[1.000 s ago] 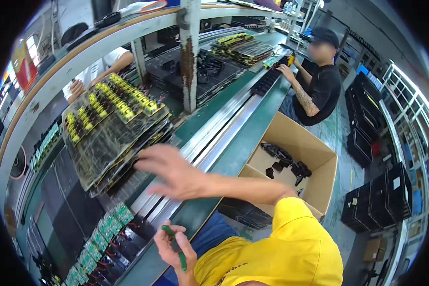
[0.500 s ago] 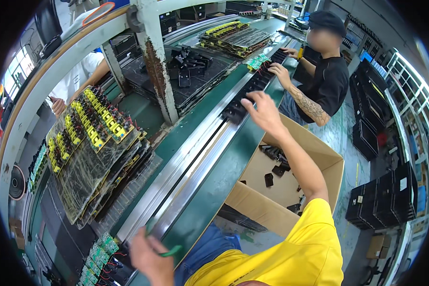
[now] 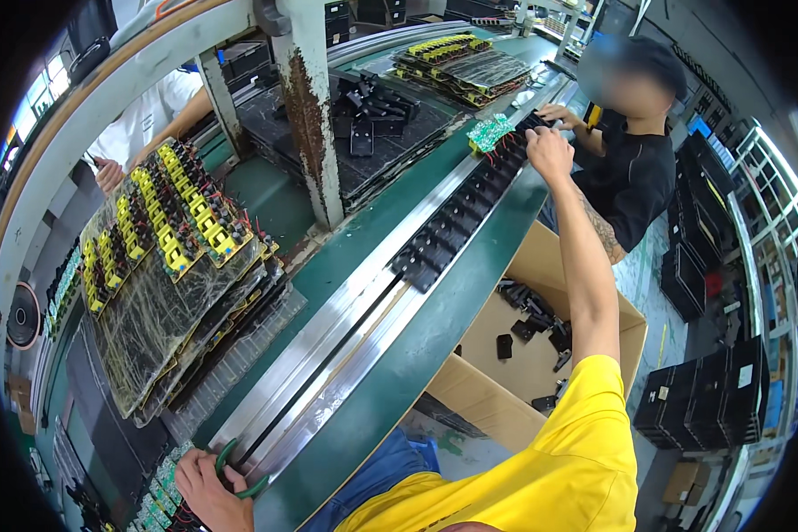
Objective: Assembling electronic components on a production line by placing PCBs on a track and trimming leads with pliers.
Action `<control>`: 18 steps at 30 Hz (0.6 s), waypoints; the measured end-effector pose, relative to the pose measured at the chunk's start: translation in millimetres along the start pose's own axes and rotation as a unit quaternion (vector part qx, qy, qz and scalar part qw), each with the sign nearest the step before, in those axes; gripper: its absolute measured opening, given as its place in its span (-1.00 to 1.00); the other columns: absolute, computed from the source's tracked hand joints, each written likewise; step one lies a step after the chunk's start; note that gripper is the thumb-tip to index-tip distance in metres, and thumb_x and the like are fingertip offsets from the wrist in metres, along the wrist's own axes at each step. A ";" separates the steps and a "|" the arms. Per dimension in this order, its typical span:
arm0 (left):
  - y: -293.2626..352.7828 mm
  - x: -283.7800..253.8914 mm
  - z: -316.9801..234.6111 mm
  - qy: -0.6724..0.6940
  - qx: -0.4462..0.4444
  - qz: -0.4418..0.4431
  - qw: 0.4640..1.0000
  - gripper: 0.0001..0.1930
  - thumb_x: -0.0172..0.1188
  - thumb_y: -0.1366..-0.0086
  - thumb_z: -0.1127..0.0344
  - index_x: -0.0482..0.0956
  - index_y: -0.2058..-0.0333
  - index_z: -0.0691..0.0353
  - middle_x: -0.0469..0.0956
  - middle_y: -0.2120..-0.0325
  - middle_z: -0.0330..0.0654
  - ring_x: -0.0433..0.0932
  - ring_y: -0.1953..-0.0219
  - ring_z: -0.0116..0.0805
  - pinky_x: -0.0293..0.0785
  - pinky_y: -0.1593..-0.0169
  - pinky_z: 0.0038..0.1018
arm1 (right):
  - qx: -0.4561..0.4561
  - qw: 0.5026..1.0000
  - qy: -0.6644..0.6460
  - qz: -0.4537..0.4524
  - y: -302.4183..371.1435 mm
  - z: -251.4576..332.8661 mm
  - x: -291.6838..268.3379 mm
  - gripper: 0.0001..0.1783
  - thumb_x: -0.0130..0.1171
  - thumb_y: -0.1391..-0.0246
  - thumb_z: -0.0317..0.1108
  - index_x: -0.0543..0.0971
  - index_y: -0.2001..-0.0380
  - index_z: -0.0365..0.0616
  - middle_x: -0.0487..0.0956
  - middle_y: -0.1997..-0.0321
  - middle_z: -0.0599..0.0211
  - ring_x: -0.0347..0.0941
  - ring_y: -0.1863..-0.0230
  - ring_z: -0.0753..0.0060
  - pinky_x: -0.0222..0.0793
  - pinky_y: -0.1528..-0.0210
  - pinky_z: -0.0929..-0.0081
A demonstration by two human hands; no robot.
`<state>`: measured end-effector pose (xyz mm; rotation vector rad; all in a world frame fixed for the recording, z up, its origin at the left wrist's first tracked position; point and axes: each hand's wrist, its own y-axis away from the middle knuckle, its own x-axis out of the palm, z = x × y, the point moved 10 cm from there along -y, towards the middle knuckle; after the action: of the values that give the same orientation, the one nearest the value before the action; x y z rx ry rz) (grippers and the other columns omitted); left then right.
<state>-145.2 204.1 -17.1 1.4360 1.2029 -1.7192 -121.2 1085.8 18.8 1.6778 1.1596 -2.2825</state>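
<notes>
My right hand (image 3: pixel 548 142) is stretched far up the green conveyor bench (image 3: pixel 434 337) and rests on the far end of a long row of black plastic housings (image 3: pixel 457 226) lined up along the metal rail (image 3: pixel 346 328). A small green circuit board (image 3: pixel 489 133) with red leads lies just left of that hand. My left hand (image 3: pixel 206 483) is at the near bench edge, fingers closed around a green-handled tool (image 3: pixel 239 479), beside a strip of green boards (image 3: pixel 164 488).
Stacked trays of yellow-component boards (image 3: pixel 168 239) lie to the left. An open cardboard box (image 3: pixel 541 328) with black parts stands right of the bench. A person in black (image 3: pixel 629 168) sits at the far end; another person's arm (image 3: pixel 142 124) reaches in at the left. Black crates (image 3: pixel 709 390) stand right.
My right arm has reached further up the bench, from the middle to the far end of the black housings. My left hand has dropped to the near edge, still gripping the green tool.
</notes>
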 end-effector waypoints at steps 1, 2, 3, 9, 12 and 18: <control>-0.2 1.3 1.9 0.000 -0.003 0.007 1.000 -0.69 0.28 -0.27 0.50 0.58 0.01 0.32 0.54 -0.17 0.01 0.47 -0.15 0.16 0.40 -0.32 0.00 | 0.002 1.000 -0.003 -0.006 -1.9 -3.7 -1.5 -0.37 -0.05 -0.57 0.09 0.80 -0.21 -0.13 0.81 -0.26 0.00 0.69 -0.25 -0.37 0.54 -0.30 -0.18; 0.8 2.3 5.6 0.002 -0.005 0.009 1.000 -0.69 0.28 -0.27 0.50 0.58 0.01 0.32 0.54 -0.17 0.01 0.47 -0.15 0.16 0.40 -0.32 0.00 | 0.000 1.000 0.000 -0.005 -2.8 -4.9 -3.1 -0.37 -0.05 -0.57 0.09 0.80 -0.21 -0.13 0.81 -0.26 0.00 0.69 -0.25 -0.37 0.54 -0.30 -0.18; 3.0 3.5 12.4 -0.002 -0.011 0.007 1.000 -0.69 0.28 -0.26 0.50 0.58 0.01 0.32 0.54 -0.18 0.01 0.48 -0.15 0.17 0.40 -0.32 0.00 | -0.001 1.000 0.005 -0.004 -4.7 -7.2 -5.3 -0.38 -0.05 -0.57 0.08 0.81 -0.19 -0.13 0.81 -0.25 -0.01 0.69 -0.23 -0.40 0.56 -0.27 -0.20; 40.7 9.9 80.6 -0.029 -0.051 0.007 0.998 -0.68 0.29 -0.26 0.51 0.60 0.00 0.32 0.54 -0.19 0.03 0.50 -0.17 0.22 0.43 -0.32 0.01 | -0.001 0.996 0.093 0.005 18.1 -8.4 13.0 -0.41 0.00 -0.57 0.07 0.81 -0.14 -0.15 0.82 -0.18 -0.01 0.70 -0.13 -0.46 0.61 -0.18 -0.25; 80.2 -17.7 116.9 -0.118 -0.055 -0.027 0.991 -0.54 0.31 -0.26 0.46 0.69 -0.16 0.29 0.66 -0.07 0.07 0.62 -0.09 0.17 0.51 -0.34 0.02 | -0.043 0.986 0.157 0.019 62.3 38.7 58.7 -0.41 0.05 -0.56 0.11 0.78 -0.15 -0.16 0.80 -0.14 0.02 0.69 -0.07 -0.39 0.61 -0.14 -0.25; 79.1 6.1 142.4 -0.206 -0.088 0.000 0.975 -0.59 0.39 -0.28 0.29 0.70 -0.11 0.16 0.65 -0.20 -0.03 0.60 -0.17 0.14 0.44 -0.37 0.08 | -0.361 0.932 0.026 0.026 184.2 73.7 -109.7 -0.40 0.16 -0.53 0.17 0.74 -0.17 -0.16 0.77 -0.05 0.08 0.66 0.04 -0.27 0.62 -0.07 -0.24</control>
<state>-139.2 43.3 -42.8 0.9156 1.0913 -1.7500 -48.1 871.3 24.3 1.4323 1.6615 -1.4802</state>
